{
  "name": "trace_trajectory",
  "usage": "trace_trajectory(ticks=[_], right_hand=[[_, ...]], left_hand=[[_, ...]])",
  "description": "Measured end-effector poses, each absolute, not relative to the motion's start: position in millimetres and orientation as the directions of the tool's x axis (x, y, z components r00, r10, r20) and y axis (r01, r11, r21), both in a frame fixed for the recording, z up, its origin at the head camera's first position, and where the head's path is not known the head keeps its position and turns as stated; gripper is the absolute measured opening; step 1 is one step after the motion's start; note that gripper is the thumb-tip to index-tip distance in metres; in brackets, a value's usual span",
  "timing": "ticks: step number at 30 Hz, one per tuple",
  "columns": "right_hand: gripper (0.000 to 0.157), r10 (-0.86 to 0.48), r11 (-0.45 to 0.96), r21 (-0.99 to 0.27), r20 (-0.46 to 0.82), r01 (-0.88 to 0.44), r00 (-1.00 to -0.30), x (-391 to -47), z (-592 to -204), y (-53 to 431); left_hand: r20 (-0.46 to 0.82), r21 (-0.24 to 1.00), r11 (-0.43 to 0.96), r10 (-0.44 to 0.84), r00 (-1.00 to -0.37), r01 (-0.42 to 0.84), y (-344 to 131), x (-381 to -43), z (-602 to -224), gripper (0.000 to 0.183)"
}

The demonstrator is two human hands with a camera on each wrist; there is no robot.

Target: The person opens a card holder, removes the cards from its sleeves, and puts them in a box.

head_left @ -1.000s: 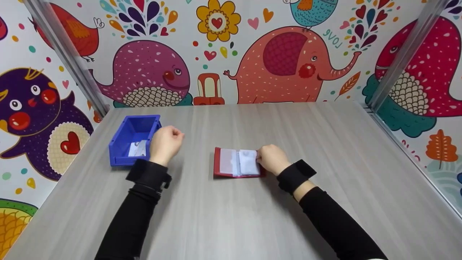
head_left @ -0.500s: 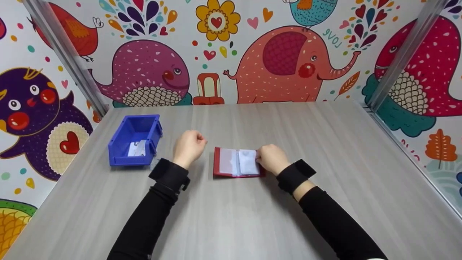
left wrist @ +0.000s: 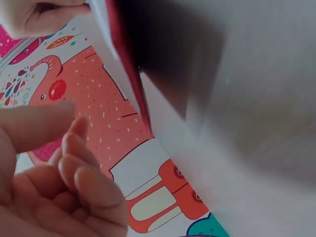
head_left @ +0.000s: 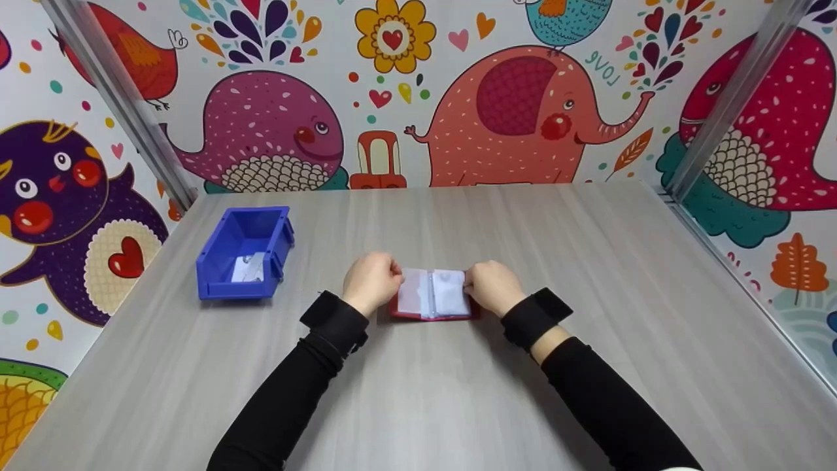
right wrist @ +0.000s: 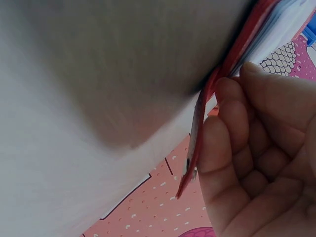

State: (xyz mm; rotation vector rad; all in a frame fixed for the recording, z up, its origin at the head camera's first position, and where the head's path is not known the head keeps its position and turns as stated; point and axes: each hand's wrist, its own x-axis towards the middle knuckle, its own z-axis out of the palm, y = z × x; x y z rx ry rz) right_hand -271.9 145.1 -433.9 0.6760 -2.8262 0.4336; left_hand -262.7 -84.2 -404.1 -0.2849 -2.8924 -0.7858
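Note:
A small red card holder [head_left: 411, 302] with clear plastic sleeves lies open on the table. My right hand [head_left: 495, 286] pinches its right edge; in the right wrist view the thumb rests by the sleeves and the fingers bend behind the red cover [right wrist: 238, 52]. A red strap [right wrist: 193, 143] with a metal snap hangs beside those fingers. My left hand [head_left: 374, 280] has its fingertips right at the left edge of the holder. Its fingers [left wrist: 96, 185] are curled towards the thumb in the left wrist view, with nothing showing between them.
A blue bin [head_left: 235, 291] stands at the left of the table, holding a few flat white and clear pieces [head_left: 248, 267]. Printed cartoon panels wall the table [head_left: 418, 405] at the back and both sides.
The left hand has moved from beside the blue bin rightward to the left edge of the card holder. The right hand has kept its grip in place.

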Motion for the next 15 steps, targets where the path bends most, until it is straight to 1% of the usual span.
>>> trace_trajectory(ticks=[9, 15], right_hand=[[0.015, -0.404, 0.855, -0.246, 0.238, -0.457, -0.883, -272.9, -433.3, 145.3], [0.016, -0.412, 0.851, -0.241, 0.242, -0.466, -0.878, -272.8, -432.9, 145.7]], left_hand=[[0.105, 0.383, 0.894, 0.207, -0.973, 0.232, -80.3, -262.3, -411.7, 0.007], [0.098, 0.315, 0.913, 0.239, -0.966, 0.258, -76.8, -261.4, -414.8, 0.011]])
